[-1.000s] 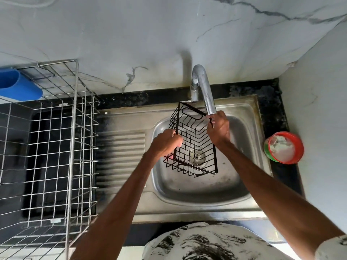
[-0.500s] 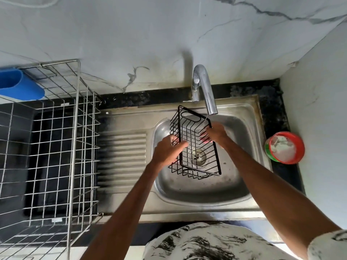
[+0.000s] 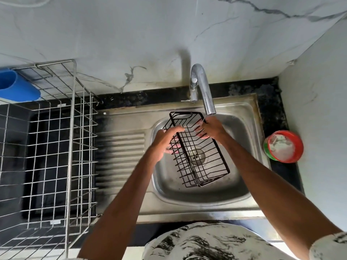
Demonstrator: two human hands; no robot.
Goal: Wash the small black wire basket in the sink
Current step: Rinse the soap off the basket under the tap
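Observation:
The small black wire basket point(image 3: 204, 166) hangs tilted above the steel sink bowl point(image 3: 236, 192), its far end under the chrome tap point(image 3: 203, 91). My left hand point(image 3: 165, 141) grips the basket's left long rim, thumb over the top wire and fingers under it. My right hand point(image 3: 211, 128) holds the right side near the far end, with its fingers reaching inside through the wires. A thin trickle of water falls from the spout onto my right hand. The drain shows through the basket's mesh.
A tall silver wire dish rack point(image 3: 47, 147) stands on the black counter at the left, with a blue plastic holder point(image 3: 16, 87) on its far edge. The ribbed draining board point(image 3: 120, 156) lies between rack and bowl. A red and green tub point(image 3: 283, 146) sits at the right.
The basket has turned from nearly upright to lying flatter and lower over the bowl. My right hand left the tap spout and moved onto the basket's right side.

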